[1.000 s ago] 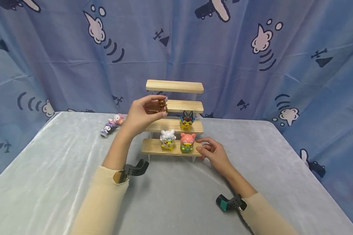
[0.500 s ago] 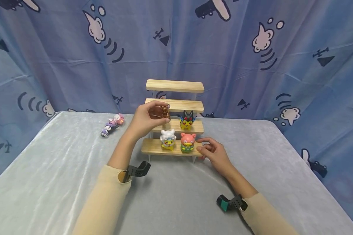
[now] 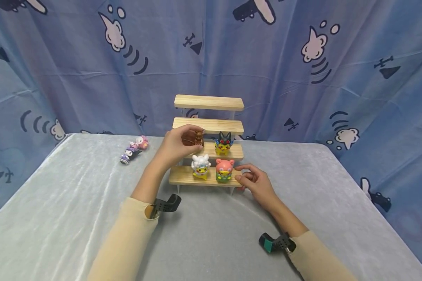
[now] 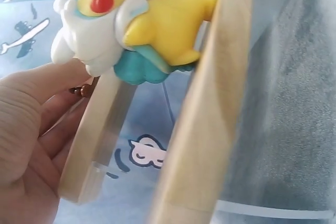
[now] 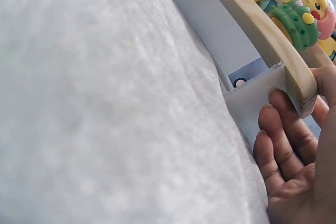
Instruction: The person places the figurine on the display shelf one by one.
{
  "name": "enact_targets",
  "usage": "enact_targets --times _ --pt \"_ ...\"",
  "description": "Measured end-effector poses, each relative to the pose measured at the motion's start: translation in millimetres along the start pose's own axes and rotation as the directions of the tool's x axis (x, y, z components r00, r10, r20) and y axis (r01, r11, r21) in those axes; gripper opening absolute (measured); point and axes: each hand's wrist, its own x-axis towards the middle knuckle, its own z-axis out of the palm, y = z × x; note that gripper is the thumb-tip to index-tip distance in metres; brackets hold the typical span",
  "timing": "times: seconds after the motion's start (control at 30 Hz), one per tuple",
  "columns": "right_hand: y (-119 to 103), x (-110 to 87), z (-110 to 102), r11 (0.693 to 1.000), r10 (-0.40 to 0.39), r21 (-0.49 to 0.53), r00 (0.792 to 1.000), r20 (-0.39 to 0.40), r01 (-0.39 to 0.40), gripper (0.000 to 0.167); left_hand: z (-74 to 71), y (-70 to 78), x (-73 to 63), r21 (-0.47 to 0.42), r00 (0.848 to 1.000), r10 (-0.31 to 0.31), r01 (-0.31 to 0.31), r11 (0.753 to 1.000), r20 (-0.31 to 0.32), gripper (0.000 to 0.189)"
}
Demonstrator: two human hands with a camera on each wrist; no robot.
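My left hand [image 3: 175, 145] pinches a small brown figurine [image 3: 199, 138] at the left part of the stepped display stand's second board [image 3: 209, 150], counting from the bottom. In the left wrist view the hand's palm hides most of that figurine. To its right on the same board stands a yellow figurine with a dark pointed hood [image 3: 224, 143]. Below, the lowest board [image 3: 183, 176] bears a white-hooded yellow figurine [image 4: 157, 27] and a pink-hooded one in green [image 5: 300, 22]. My right hand [image 3: 258, 186] grips this board's right end, fingertips against the clear side panel [image 5: 252, 100].
Several small pink and purple figurines [image 3: 134, 149] lie together on the grey cloth-covered table [image 3: 74, 195], left of the stand. Two higher wooden boards [image 3: 209, 102] rise at the back of the stand. A blue patterned curtain [image 3: 161, 50] hangs behind.
My left hand has come down and slightly right with the brown figurine, from the height of the third board to the second. My right hand has stayed at the lowest board's end.
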Motion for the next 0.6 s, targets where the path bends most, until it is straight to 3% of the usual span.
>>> enact_targets --times 0.27,0.6 --pt "0.6 0.4 0.3 1.000 0.001 -0.005 1.000 -0.001 -0.001 0.035 2.0 -3.5 -0.9 0.116 1.000 0.013 -0.014 0.993 0.014 0.046" --pt "0.4 0.5 0.2 1.000 0.003 -0.009 1.000 -0.003 -0.003 0.035 -3.6 -0.4 -2.2 0.106 0.997 0.005 -0.013 0.994 0.071 0.041"
